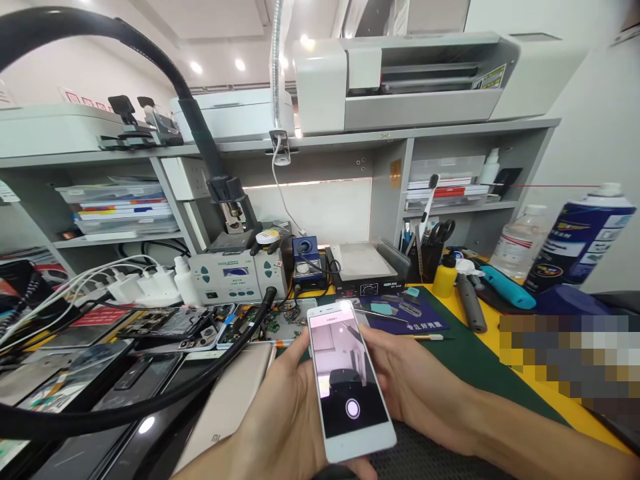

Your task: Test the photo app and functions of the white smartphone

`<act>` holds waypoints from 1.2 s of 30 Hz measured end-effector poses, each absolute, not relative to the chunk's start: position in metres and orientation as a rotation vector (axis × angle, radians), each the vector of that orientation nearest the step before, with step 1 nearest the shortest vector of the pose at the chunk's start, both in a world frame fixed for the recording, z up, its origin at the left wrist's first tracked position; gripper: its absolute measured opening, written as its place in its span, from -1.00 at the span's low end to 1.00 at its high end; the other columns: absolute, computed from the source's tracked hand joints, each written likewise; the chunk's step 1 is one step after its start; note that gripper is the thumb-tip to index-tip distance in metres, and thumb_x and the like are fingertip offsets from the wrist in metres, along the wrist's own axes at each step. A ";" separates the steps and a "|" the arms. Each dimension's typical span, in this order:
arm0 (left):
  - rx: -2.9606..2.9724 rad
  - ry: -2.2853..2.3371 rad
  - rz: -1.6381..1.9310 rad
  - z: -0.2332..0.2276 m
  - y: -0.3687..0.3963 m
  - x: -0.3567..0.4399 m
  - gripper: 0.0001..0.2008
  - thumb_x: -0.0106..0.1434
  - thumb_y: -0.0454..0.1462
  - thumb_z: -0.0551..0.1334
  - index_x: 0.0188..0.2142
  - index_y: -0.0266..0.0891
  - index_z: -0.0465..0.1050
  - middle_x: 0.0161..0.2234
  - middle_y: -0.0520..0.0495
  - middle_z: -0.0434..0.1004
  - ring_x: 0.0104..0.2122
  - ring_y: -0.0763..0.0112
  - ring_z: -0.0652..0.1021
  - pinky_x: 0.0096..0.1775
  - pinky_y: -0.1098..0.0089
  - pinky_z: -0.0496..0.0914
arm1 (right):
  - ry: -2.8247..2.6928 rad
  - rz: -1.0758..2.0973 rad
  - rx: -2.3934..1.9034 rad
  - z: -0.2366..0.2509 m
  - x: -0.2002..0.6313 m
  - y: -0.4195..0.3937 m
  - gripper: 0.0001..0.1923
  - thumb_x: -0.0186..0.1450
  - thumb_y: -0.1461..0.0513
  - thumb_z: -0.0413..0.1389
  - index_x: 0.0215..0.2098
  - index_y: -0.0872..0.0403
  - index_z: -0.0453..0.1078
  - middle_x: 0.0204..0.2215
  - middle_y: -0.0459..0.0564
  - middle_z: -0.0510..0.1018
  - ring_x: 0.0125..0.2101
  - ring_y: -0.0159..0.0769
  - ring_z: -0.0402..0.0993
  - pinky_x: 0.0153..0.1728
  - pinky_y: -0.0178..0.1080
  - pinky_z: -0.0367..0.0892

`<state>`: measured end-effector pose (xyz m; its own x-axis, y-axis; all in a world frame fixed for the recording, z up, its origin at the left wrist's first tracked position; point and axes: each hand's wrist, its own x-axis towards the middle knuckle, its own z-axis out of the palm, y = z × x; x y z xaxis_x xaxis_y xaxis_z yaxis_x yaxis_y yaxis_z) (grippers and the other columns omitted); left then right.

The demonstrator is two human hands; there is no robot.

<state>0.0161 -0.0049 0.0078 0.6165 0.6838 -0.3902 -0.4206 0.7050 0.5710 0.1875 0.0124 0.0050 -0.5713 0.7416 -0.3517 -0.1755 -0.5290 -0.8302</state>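
Observation:
A white smartphone (350, 387) is held up in front of me, tilted slightly, its screen lit with a camera view and a round shutter button near the bottom. My left hand (285, 407) cradles it from the left and beneath, thumb along the left edge and fingertips showing under the lower edge. On the other side, my right hand (410, 373) grips the right edge, its fingers partly hidden behind the phone. Below the phone lies a dark textured surface, with a green mat (500, 373) beyond it.
Phones and phone parts crowd the left, including a gold phone back (225, 400). A thick black hose (200, 383) loops across them. Behind stand a grey rework station (240, 277) and a small heating plate (367, 263). At right are a spray can (575, 240) and a yellow bottle (445, 277).

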 end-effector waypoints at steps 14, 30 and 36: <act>0.523 0.559 0.644 0.005 -0.006 0.017 -0.43 0.38 0.06 0.03 -0.03 -0.36 0.57 -0.14 -0.31 0.66 -0.41 0.15 0.62 -0.48 0.22 0.55 | -1.054 2.113 -0.968 0.001 0.186 0.016 -0.48 0.44 -0.14 -0.12 -0.21 0.07 0.43 -0.61 -0.22 0.04 -0.56 -0.40 -0.04 -0.40 -0.32 0.11; 0.477 0.622 0.650 0.010 -0.007 0.015 -0.48 0.38 0.00 0.10 0.14 -0.30 0.45 -0.19 -0.31 0.66 -0.40 0.08 0.63 -0.44 0.10 0.58 | -1.058 2.085 -1.005 0.004 0.188 0.013 -0.48 0.47 -0.11 -0.16 -0.31 0.09 0.38 -0.56 -0.20 0.07 -0.55 -0.42 -0.04 -0.37 -0.34 0.13; 0.458 0.679 0.650 0.009 -0.008 0.015 -0.50 0.34 0.01 0.17 0.13 -0.22 0.47 -0.14 -0.28 0.65 -0.35 0.04 0.63 -0.45 0.10 0.57 | -1.050 2.118 -0.982 0.003 0.187 0.015 -0.46 0.49 -0.09 -0.20 -0.26 0.10 0.42 -0.59 -0.21 0.07 -0.57 -0.42 -0.04 -0.39 -0.33 0.08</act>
<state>0.0154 -0.0081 0.0092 0.5973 0.6795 -0.4260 -0.3960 0.7117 0.5802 0.1873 0.0154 0.0032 -0.5649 0.7437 -0.3573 -0.1659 -0.5266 -0.8338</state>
